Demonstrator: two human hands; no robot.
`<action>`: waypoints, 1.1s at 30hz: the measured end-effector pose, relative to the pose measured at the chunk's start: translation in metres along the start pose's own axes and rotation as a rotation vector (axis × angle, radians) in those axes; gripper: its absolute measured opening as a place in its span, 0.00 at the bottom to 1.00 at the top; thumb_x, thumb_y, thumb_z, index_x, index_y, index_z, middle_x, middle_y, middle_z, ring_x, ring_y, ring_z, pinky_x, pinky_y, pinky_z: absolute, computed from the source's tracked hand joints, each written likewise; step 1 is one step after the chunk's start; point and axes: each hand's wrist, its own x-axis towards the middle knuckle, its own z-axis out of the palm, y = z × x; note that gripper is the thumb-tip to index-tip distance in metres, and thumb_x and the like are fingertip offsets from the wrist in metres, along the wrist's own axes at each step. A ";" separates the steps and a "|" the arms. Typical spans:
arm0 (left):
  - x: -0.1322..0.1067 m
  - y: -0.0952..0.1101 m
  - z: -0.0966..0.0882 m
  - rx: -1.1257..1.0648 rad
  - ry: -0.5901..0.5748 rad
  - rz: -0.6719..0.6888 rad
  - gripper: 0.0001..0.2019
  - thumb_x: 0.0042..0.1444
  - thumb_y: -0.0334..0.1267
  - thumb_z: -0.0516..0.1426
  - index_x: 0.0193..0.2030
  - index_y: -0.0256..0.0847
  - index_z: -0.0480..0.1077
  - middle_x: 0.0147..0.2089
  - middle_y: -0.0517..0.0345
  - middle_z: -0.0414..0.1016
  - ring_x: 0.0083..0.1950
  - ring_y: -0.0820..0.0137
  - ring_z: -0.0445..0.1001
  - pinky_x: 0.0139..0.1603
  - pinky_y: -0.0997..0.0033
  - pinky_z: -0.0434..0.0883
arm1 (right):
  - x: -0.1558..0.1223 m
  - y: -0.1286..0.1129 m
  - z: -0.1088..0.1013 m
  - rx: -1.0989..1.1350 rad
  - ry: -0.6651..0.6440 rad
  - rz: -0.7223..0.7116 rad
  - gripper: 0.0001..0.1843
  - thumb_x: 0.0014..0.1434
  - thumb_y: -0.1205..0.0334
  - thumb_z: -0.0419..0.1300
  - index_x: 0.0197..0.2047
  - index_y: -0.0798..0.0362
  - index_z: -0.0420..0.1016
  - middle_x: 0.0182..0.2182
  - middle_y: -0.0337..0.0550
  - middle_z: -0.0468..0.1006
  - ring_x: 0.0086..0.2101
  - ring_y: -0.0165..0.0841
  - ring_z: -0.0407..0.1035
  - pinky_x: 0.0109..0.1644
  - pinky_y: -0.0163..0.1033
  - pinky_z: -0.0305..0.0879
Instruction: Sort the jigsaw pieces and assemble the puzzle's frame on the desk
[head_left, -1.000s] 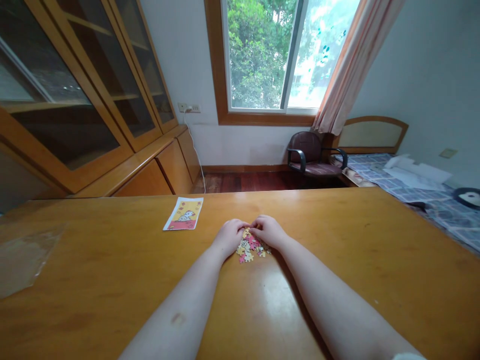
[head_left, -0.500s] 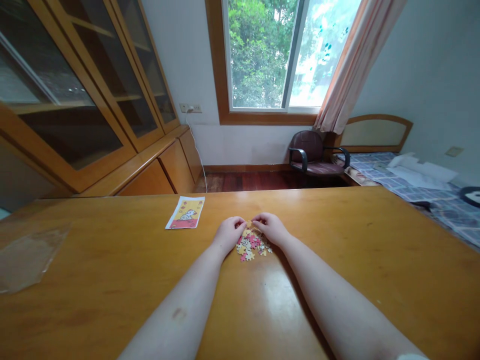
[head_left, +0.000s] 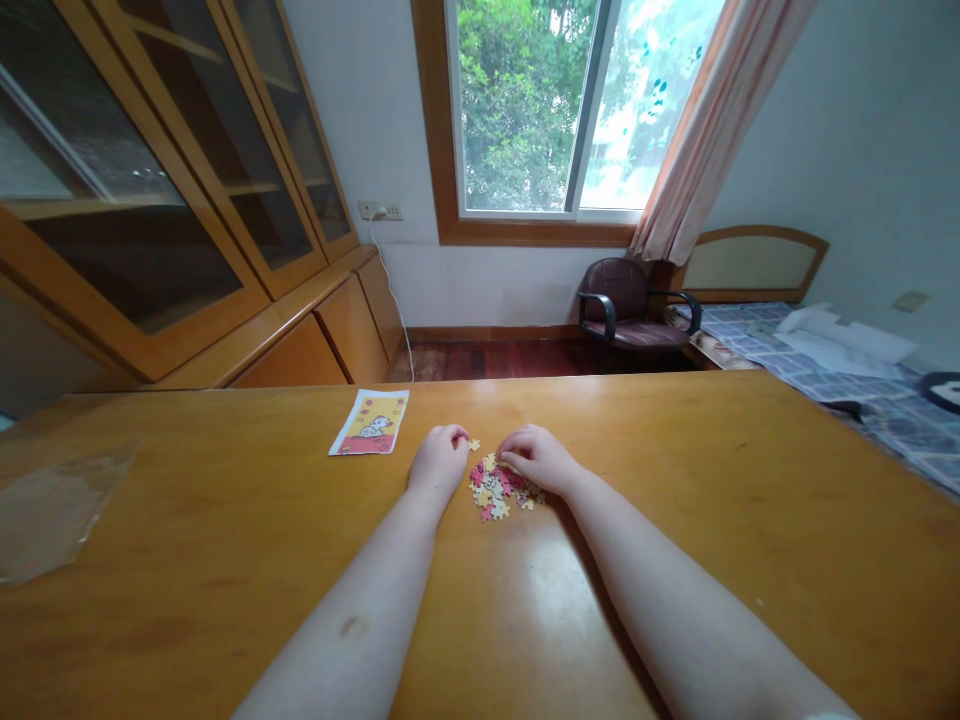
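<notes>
A small heap of loose puzzle pieces (head_left: 496, 488), red, yellow and white, lies mid-table. My left hand (head_left: 437, 461) rests left of the heap, fingers curled in a pinch on a yellow puzzle piece (head_left: 472, 444) at its fingertips. My right hand (head_left: 534, 458) lies on the heap's right side, fingers curled down onto the pieces; what they hold is hidden. A printed picture card (head_left: 370, 422) with a white cartoon figure lies flat to the left of my left hand.
The wooden table (head_left: 225, 540) fills the lower view. A clear plastic bag (head_left: 52, 505) lies at its left edge. Beyond the table are glass-door cabinets (head_left: 150, 200), a window, a dark armchair (head_left: 626, 310) and a bed (head_left: 840, 370).
My left hand has moved left, away from my right hand, drawing one yellow piece out of the heap. My right hand stays on the heap.
</notes>
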 end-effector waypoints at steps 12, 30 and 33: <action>-0.005 0.009 0.000 0.025 -0.198 0.189 0.17 0.54 0.32 0.50 0.41 0.47 0.78 0.43 0.57 0.76 0.46 0.66 0.73 0.50 0.69 0.68 | 0.001 0.013 0.001 -0.169 0.067 0.065 0.15 0.63 0.56 0.53 0.38 0.47 0.82 0.45 0.44 0.78 0.47 0.36 0.67 0.55 0.44 0.59; -0.011 0.016 0.005 0.248 -0.185 0.184 0.21 0.55 0.37 0.51 0.54 0.60 0.71 0.66 0.59 0.61 0.69 0.52 0.49 0.67 0.39 0.42 | 0.002 0.014 -0.001 -0.103 0.161 0.132 0.23 0.67 0.56 0.46 0.35 0.49 0.82 0.44 0.43 0.79 0.48 0.35 0.68 0.56 0.43 0.58; -0.008 0.015 0.005 0.241 -0.147 0.067 0.20 0.56 0.37 0.50 0.53 0.56 0.73 0.64 0.57 0.64 0.69 0.54 0.49 0.67 0.40 0.42 | 0.003 0.016 -0.001 -0.057 0.161 0.095 0.25 0.67 0.56 0.46 0.28 0.48 0.82 0.39 0.41 0.80 0.44 0.33 0.70 0.54 0.40 0.59</action>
